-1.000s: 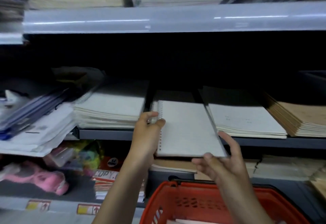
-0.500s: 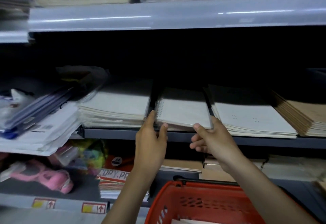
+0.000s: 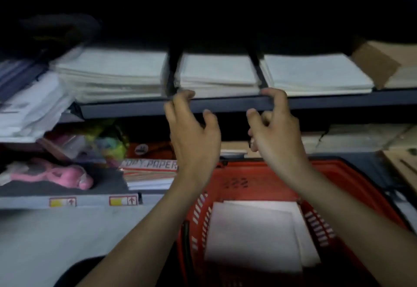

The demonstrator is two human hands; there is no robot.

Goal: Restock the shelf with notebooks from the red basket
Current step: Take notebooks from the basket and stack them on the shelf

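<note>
A stack of white spiral notebooks (image 3: 217,72) lies in the middle slot of the dark shelf (image 3: 338,101), between two black dividers. My left hand (image 3: 194,128) and my right hand (image 3: 274,128) hover just in front of the shelf edge below that stack, fingers loosely curled and holding nothing. Their fingertips are near the stack's front corners. Below them stands the red basket (image 3: 352,180), with white notebooks (image 3: 255,237) lying flat inside it.
More white notebook stacks (image 3: 112,72) (image 3: 316,72) flank the middle slot, and brown-covered ones (image 3: 383,63) sit at the far right. The lower shelf holds copy paper packs (image 3: 149,173), a pink toy (image 3: 56,173) and loose papers (image 3: 29,106) at the left.
The notebook I held has gone onto the middle stack and both hands have let go and drawn back. The view has tilted down, showing more of the basket.
</note>
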